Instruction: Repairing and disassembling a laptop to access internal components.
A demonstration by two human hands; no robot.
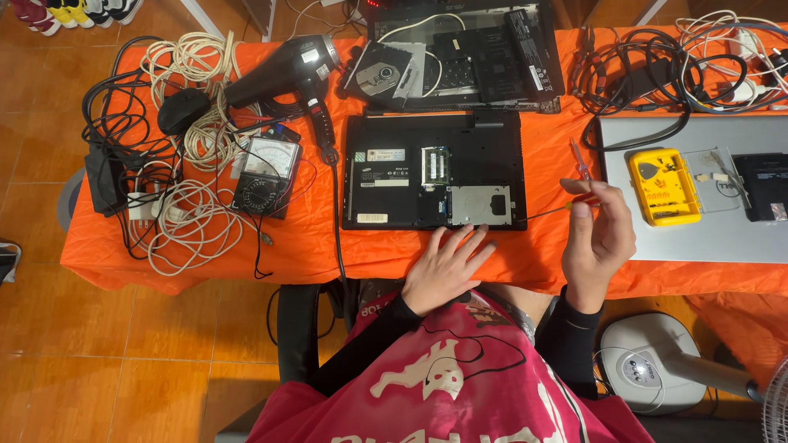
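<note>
Laptop (433,171) lies bottom-up on the orange cloth (312,238), in the middle of the table, with its memory bay and silver drive bay uncovered. We rest our left hand (447,267) flat just near of its front edge, fingers spread and loose, fingertips touching the case near the drive bay; it grips nothing. Our right hand (597,238) is raised to the right of the laptop, fingers curled round the yellow handle of a screwdriver (566,207), whose thin shaft points left toward the laptop's near right corner. Whether the tip touches the case we cannot tell. A second slim tool (580,161) lies on the cloth just far of that hand.

Farther off, a second opened laptop (484,57) sits behind the first, with an optical drive (382,75) loose at its left. Left of the laptops we see a black hair dryer (283,70), an analogue meter (265,174) and a heap of white cables (197,148) and black ones. To the right, a closed silver laptop (698,238) carries a yellow bit case (663,186) and a black drive (762,187). More cables (657,74) are piled at the far right. A fan base (644,371) stands on the tiled floor near our right elbow.
</note>
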